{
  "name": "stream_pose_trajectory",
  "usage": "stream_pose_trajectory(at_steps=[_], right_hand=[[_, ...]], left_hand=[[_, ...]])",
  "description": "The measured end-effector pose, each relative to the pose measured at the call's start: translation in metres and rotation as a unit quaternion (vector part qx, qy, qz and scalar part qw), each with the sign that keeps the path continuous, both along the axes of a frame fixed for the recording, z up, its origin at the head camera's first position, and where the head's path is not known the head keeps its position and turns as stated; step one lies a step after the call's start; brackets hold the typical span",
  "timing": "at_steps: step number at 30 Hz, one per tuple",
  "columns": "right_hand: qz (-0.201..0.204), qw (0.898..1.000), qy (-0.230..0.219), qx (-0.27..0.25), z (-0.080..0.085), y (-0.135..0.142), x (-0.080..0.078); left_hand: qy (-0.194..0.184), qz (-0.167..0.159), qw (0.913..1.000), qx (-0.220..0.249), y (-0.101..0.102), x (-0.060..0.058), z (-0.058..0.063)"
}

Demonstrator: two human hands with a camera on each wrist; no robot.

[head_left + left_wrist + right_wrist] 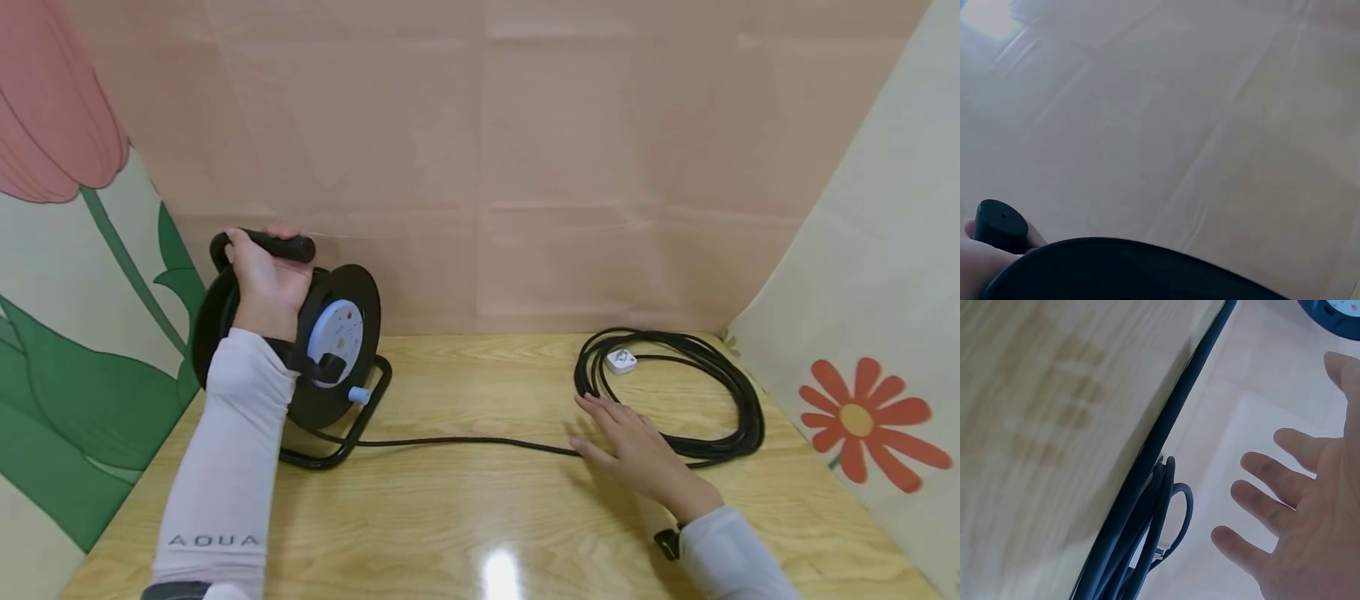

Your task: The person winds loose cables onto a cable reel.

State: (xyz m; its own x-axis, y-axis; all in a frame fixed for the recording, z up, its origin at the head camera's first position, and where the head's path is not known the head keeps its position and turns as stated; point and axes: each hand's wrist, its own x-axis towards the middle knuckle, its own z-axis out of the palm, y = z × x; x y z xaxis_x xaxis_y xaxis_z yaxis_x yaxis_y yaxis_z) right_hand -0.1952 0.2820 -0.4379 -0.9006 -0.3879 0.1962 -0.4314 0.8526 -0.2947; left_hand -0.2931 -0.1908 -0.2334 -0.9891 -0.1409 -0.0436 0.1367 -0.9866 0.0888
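Note:
A black cable reel (pixel 341 333) with a pale blue socket face stands upright on its tube frame at the left of the table. My left hand (pixel 270 279) grips the reel's black handle (pixel 288 247) at the top; in the left wrist view the handle's end (pixel 1002 224) pokes out of that hand. From the reel a black cable (pixel 472 440) runs right to a loose coil (pixel 738 408), with a white plug (pixel 621 360) inside its left edge. Beside the coil, my right hand (pixel 637 454) hovers with fingers spread, holding nothing; the right wrist view shows its palm (pixel 1316 531).
A wooden table (pixel 465 508) carries everything. Behind it hangs a pinkish-beige sheet (pixel 480 167). Flower-patterned panels stand at the left and right sides. A pale blue knob (pixel 358 395) sticks out from the reel's lower face.

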Motion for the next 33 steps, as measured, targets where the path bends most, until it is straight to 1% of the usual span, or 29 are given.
stream_pose_trajectory(at_steps=[4,8,12,16,18,20,22,25,28,29,31,33], right_hand=[[0.000,1.000,-0.004,0.001,0.000,-0.001,0.000],[-0.004,1.000,-0.001,0.007,0.000,-0.001,0.001],[-0.003,1.000,0.001,0.008,0.000,-0.001,0.001],[-0.001,1.000,0.010,0.006,-0.001,-0.001,0.001],[0.000,1.000,0.014,0.005,-0.002,-0.001,0.000],[-0.001,1.000,0.015,0.003,-0.003,-0.002,-0.001],[-0.001,1.000,0.014,0.002,-0.004,-0.002,-0.003],[-0.002,1.000,0.012,0.002,-0.004,-0.004,-0.003],[-0.001,1.000,0.009,0.001,-0.003,-0.005,-0.001],[0.000,1.000,0.008,0.001,-0.003,-0.006,0.000],[0.001,1.000,0.006,0.000,-0.004,-0.007,0.002],[0.002,1.000,0.006,0.000,-0.004,-0.008,0.004]], left_hand=[[-0.009,-0.019,0.9993,-0.032,-0.008,0.001,-0.001],[-0.019,-0.048,0.9976,-0.046,-0.014,0.001,-0.002],[-0.030,-0.067,0.9969,-0.028,-0.019,0.002,-0.001],[-0.026,-0.081,0.9964,-0.002,-0.023,0.003,0.000],[-0.026,-0.082,0.9962,0.011,-0.023,0.005,0.000],[-0.028,-0.074,0.9965,0.025,-0.020,0.008,0.002],[-0.033,-0.055,0.9971,0.041,-0.015,0.009,0.004],[-0.037,-0.011,0.9976,0.058,-0.003,0.007,0.006],[-0.035,0.035,0.9973,0.055,0.006,0.002,0.004],[-0.033,0.046,0.9971,0.051,0.008,0.001,0.003],[-0.031,0.054,0.9973,0.039,0.010,0.000,0.003],[-0.033,0.052,0.9978,0.025,0.010,0.000,0.003]])
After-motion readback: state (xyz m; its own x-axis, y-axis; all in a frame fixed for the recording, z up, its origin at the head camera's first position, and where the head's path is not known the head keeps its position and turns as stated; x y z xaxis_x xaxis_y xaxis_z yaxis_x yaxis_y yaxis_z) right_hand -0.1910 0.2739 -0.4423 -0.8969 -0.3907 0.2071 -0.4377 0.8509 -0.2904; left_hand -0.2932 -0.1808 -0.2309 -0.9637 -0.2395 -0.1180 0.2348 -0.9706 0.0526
